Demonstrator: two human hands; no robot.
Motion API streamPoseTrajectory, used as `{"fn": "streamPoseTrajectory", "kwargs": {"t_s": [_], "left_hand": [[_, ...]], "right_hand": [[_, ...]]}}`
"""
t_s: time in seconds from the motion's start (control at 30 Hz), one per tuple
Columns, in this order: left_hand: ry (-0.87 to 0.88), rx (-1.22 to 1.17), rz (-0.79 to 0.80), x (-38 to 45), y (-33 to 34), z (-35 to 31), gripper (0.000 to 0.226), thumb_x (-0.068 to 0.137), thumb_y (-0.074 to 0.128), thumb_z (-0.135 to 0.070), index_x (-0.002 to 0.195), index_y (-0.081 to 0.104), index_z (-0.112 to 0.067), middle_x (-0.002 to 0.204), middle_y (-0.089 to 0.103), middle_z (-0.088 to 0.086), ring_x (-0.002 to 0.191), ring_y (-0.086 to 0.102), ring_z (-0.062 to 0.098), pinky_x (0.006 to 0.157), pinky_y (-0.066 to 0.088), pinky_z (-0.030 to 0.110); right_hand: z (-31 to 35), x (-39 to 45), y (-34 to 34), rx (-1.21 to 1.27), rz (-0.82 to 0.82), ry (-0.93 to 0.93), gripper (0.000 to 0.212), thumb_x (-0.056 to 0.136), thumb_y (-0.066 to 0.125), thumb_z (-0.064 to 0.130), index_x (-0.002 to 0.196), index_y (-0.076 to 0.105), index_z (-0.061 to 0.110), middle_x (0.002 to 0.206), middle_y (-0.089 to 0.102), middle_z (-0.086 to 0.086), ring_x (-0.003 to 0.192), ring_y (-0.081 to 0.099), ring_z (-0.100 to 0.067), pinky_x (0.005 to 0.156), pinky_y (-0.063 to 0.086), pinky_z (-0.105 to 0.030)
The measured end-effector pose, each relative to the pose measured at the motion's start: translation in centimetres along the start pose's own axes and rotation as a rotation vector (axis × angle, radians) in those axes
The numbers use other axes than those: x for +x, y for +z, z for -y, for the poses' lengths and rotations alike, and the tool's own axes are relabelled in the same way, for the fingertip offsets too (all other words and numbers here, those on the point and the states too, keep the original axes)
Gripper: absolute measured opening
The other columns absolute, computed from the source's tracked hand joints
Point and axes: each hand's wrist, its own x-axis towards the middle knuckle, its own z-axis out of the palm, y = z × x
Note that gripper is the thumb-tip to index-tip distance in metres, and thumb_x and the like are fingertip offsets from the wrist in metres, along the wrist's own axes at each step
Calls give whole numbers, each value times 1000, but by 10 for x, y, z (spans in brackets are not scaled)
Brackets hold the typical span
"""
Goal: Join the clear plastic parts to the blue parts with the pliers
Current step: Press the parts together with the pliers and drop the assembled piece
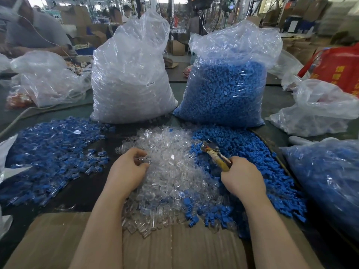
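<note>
I see the pliers (214, 154) lying on a slant, long axis running from my right hand (242, 177) up and away to the left, nose out over the inner edge of the loose blue parts (252, 152). The clear plastic parts (171, 171) are heaped mid-worktop between both hands, spilling onto the cardboard sheet (58, 239) at the near edge; joined blue-and-clear pieces (52, 152) spread toward the left edge. Toward the far edge of the dark worktop (87, 187) stand a bag of clear parts (130, 74) and, just right of it, a bag of blue parts (227, 90); beyond is a busy workshop with cartons. My right hand wraps the plier handles; my left hand (128, 167) rests on the clear heap, fingers curled, pinching what looks like a clear piece.
</note>
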Motion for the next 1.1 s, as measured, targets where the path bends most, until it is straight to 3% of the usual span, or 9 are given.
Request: {"fn": "streamPoseTrajectory", "kwargs": {"t_s": [0.2,0.37,0.5,0.6,0.67,0.8,0.9,1.0,1.1], "left_hand": [[34,-108,-75,-3,-1,-4,19,85,73,-17,86,67,-35,89,66,-8,76,63,10,60,44,25],[112,-186,-76,-7,0,-16,19,86,73,-17,87,69,-35,83,69,-6,63,64,4,48,43,10],[211,-211,-2,-14,4,-30,17,85,74,-18,86,71,-35,76,69,-8,48,52,-1,45,42,10],[269,-199,61,-23,14,-45,15,83,77,-23,86,72,-36,58,61,-11,42,44,0,43,39,10],[300,-174,82,-29,24,-56,13,81,79,-29,86,71,-38,67,59,-15,47,45,-2,49,41,13],[323,-89,79,-34,40,-71,19,75,81,-40,91,71,-38,104,63,-18,90,54,-2,79,44,27],[316,-140,90,-35,49,-76,21,76,81,-40,94,74,-32,97,69,-17,88,56,0,82,48,32],[297,-269,60,-36,51,-77,8,78,81,-32,84,77,-28,79,72,-10,77,61,13,78,54,42],[295,-277,51,-37,49,-77,5,79,80,-28,80,75,-30,77,71,-10,76,63,13,77,55,39]], "right_hand": [[5,3,3,189,3,-75,7,87,62,26,91,57,24,77,60,2,67,57,-18,53,44,-29],[5,5,5,354,-28,-88,12,88,66,31,96,60,23,80,62,1,70,58,-20,57,40,-31],[7,3,2,627,-63,-108,10,87,71,25,94,64,25,79,66,1,66,58,-18,57,45,-32],[11,-2,-2,841,-60,-135,10,85,74,22,90,66,26,77,66,4,63,56,-10,51,46,-16],[16,-6,-3,972,-52,-158,10,84,76,20,87,68,26,73,66,10,62,57,-2,50,45,-8],[27,-11,-2,1134,-33,-206,12,85,75,16,88,69,25,74,68,17,67,62,4,56,46,-7],[34,-13,0,1245,-15,-217,14,86,74,11,89,68,23,71,67,16,65,62,3,55,45,-9],[38,-15,3,1277,6,-235,13,86,72,8,92,68,19,71,66,15,64,61,3,56,47,-10],[38,-15,3,1257,-2,-253,13,86,73,10,93,68,19,72,67,15,67,63,2,59,48,-10]]}}
